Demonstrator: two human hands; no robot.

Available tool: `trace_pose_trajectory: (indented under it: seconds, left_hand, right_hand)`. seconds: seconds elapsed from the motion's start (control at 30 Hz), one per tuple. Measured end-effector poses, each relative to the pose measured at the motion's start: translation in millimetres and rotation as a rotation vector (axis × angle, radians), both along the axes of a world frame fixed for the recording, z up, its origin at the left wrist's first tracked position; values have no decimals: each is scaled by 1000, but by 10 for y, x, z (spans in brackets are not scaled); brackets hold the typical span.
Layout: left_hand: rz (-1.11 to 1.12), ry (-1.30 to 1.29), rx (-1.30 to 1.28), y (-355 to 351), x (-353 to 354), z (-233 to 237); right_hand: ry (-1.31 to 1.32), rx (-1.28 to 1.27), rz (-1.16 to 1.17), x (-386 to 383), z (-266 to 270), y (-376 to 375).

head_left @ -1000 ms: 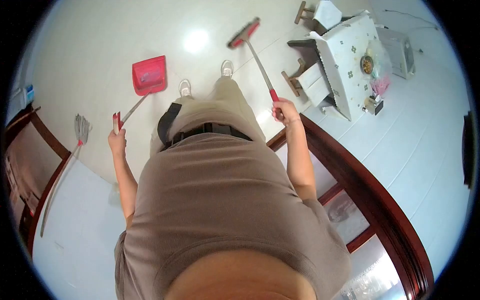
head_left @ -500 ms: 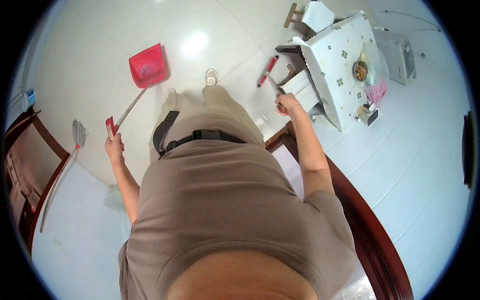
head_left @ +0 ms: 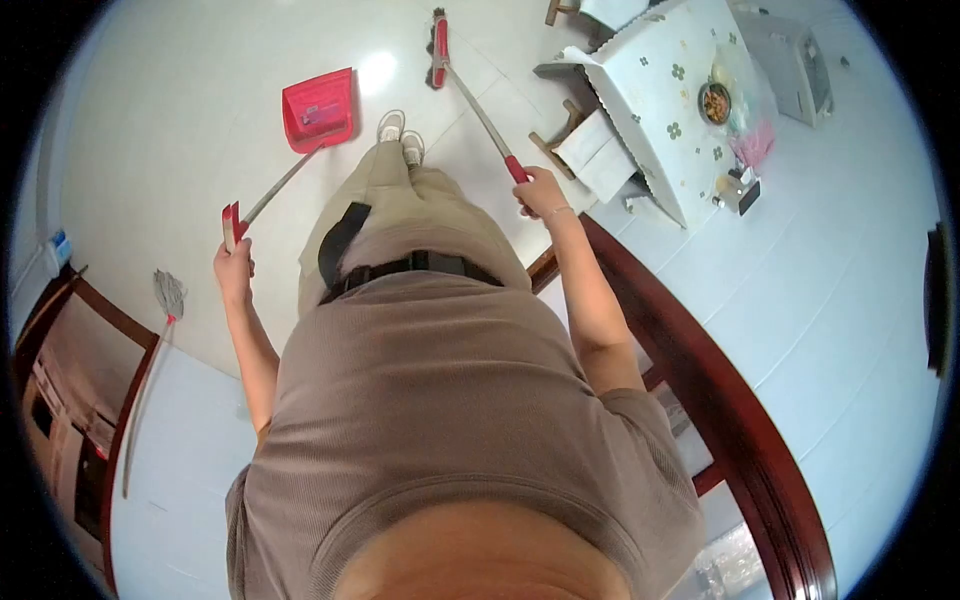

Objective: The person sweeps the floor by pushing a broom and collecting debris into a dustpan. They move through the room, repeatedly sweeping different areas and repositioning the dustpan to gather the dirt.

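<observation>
My left hand [head_left: 234, 270] is closed round the red grip of a long-handled dustpan [head_left: 318, 112]. The red pan is ahead of my feet, a little to the left, its open side facing away from me. In my right hand [head_left: 540, 192] is the red grip of a broom [head_left: 440, 48], its pale handle slanting forward and left. The red broom head with dark bristles is at the floor ahead, to the right of the dustpan and apart from it.
A table with a flower-patterned cloth [head_left: 650, 105] stands at the right, holding a bowl of food [head_left: 714, 103] and plastic bags. A stool [head_left: 592, 155] sits beside it. At the left a grey mop [head_left: 170, 293] leans by a wooden doorframe [head_left: 125, 400].
The broom head has swung from beside the table forward and left, with my right hand moving left. The dustpan sits slightly further right and forward in view. My feet have shifted.
</observation>
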State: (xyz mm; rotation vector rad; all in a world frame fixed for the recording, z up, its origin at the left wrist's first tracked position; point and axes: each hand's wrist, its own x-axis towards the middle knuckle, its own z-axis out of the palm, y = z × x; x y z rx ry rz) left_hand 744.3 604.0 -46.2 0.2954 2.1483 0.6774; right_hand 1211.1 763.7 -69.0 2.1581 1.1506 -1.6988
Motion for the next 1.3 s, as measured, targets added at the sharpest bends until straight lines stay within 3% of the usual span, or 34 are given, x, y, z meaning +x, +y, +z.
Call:
trace_pose_trajectory:
  seconds: [0.13, 0.2, 0.37, 0.5, 0.83, 0.93, 1.03, 1.07, 1.17, 1.23, 1.3]
  left_hand:
    - [-117, 35, -82, 378, -166, -247]
    - [-166, 4, -41, 567, -180, -201]
    - [-243, 61, -40, 846, -246, -283]
    - [-238, 22, 26, 884, -296, -327]
    - [-128, 61, 71, 357, 207, -202]
    - [-125, 93, 34, -117, 522, -151]
    - [-73, 89, 65, -560, 880, -100]
    - [-35, 78, 58, -713, 976, -86]
    - [35, 68, 34, -1118, 1171, -65]
    - [64, 76, 20, -1309, 1256, -15]
    - [21, 72, 12, -1470, 1349, 56]
  right_hand:
    - [-137, 81, 123, 367, 128, -318]
    - [-437, 284, 485, 469, 283, -469]
    - [-677, 22, 636, 557, 642, -345]
    - [-815, 23, 814, 871, 630, -237]
    - [-907, -43, 898, 1654, 320, 184]
    - [-839, -153, 902, 1681, 229, 175]
    - [-807, -68, 1023, 2039, 15, -172]
    - [-733, -147, 919, 2101, 44, -286]
    - [-650, -144, 886, 2303, 198, -695]
    - [-689, -357, 716, 2179, 431, -878]
    - [-669, -374, 621, 2203, 560, -1146]
